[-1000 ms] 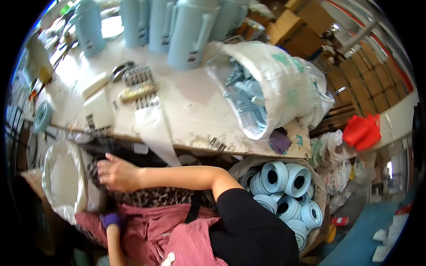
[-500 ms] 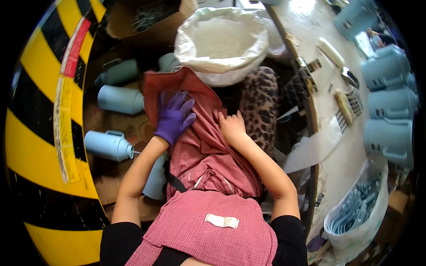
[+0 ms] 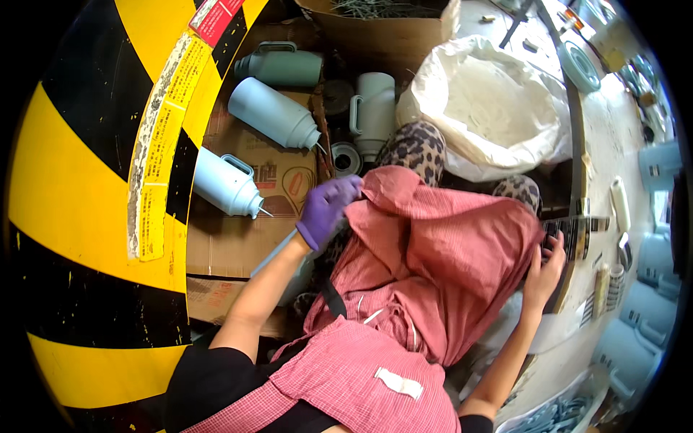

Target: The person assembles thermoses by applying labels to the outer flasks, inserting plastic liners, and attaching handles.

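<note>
My left hand (image 3: 326,211), in a purple glove, pinches the upper left edge of the red checked apron (image 3: 455,238) that I wear. Its cloth is raised and spread across my lap. Bare, my right hand (image 3: 543,276) has its fingers curled at the apron's right edge, close to the workbench; the cloth partly hides the grip. Left of the gloved hand lie two light blue flasks, one nearer (image 3: 227,184) and one farther (image 3: 274,113), each with a thin tip at its neck.
A green flask (image 3: 281,68) and an upright grey-green flask (image 3: 375,108) stand farther back by cardboard (image 3: 289,169). A white-lined tub (image 3: 462,148) sits ahead. The bench (image 3: 603,137) at right bears tools and blue jugs (image 3: 646,310). A yellow-black striped panel (image 3: 79,289) borders the left.
My hands have moved apart, the right one toward the bench, spreading the apron wider. My left hand has gone from lying spread on the cloth to pinching its edge. The view has shifted.
</note>
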Tool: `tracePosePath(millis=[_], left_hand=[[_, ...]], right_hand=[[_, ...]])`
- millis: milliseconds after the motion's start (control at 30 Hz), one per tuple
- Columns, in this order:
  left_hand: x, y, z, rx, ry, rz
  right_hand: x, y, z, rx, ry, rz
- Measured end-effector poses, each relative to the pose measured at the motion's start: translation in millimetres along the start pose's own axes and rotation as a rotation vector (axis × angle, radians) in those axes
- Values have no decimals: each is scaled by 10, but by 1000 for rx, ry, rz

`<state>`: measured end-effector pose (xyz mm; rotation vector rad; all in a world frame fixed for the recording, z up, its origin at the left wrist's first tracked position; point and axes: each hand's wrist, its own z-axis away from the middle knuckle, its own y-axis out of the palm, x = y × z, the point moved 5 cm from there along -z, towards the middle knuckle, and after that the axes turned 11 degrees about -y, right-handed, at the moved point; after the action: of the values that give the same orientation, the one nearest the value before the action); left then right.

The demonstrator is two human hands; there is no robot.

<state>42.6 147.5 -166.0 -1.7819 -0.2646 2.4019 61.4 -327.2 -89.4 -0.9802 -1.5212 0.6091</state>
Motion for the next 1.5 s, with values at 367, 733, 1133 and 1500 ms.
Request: tracePosePath(millis=[367,733,1133,1500], left_hand=[[1737,-1224,-2266,-87,-41,-2134],[555,-1390,-1149,-712,522,-1225],[-1896,-658,606,-277,743,-725],[399,-1476,856,-740,287,-369]], right_hand=[[889,861,488,270,-592,323],[1432,502,169,82,-502,-116],[3313,755,-182,295,-1195,-852],[2272,1103,356,180,-617,-666]])
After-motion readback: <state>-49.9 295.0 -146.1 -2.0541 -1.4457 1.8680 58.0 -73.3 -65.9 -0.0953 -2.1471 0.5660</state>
